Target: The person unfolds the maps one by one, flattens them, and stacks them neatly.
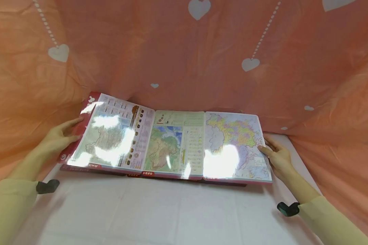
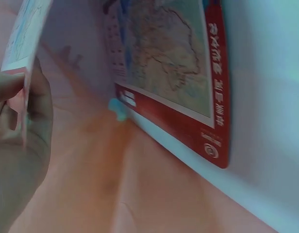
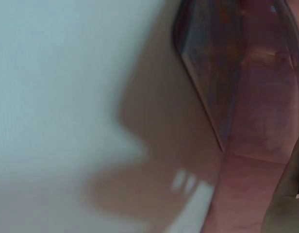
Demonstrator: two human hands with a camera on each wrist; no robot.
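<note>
Fold-out map board [image 1: 171, 143] lay spread across white table [image 1: 171, 211], three panels showing, pink heart-print cloth [image 1: 202, 51] behind. Left panel [image 1: 110, 136] tilted up off table, not flat; middle and right panels [image 1: 233, 146] looked down flat. Left hand [image 1: 61, 134] gripped outer red edge of left panel, fingers curled round it, thumb on top per left wrist view [image 2: 18, 136]. Right hand [image 1: 277, 154] pinched right edge of right panel. Judgement: unfolding mostly done; left panel not yet flat, both hands on board.
</note>
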